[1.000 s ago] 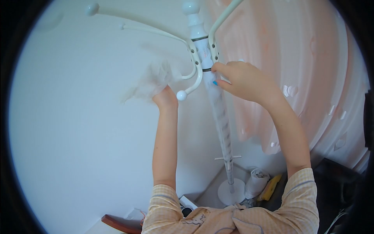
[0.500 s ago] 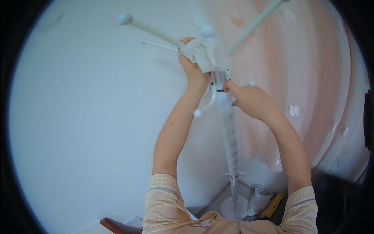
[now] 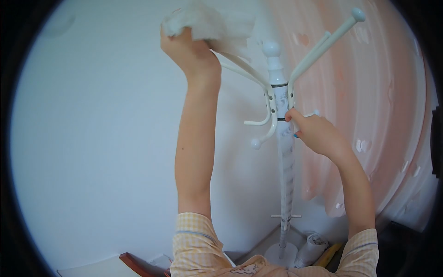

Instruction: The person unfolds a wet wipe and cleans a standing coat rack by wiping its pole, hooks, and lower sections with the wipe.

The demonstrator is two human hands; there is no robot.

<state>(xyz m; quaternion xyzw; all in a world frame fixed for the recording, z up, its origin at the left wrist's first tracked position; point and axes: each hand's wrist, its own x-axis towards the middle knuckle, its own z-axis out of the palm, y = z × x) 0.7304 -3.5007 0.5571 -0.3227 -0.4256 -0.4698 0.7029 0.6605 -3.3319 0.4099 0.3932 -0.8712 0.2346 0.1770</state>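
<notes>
Left hand clamps crumpled white cloth by the left branches of the white upright coat stand, pole lower right, nearer the right hand, clamped beside its lower dark ring.

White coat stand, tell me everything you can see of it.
The white coat stand, perhaps painted metal, stands upright by the wall: knobbed top, two dark rings, screwed-on curved hooks, some ball-tipped, slim pole, small crossbar, round base. The right hand touches it near the lower ring; the left hand holds a blurred white cloth at an upper hook, contact unclear.
</notes>
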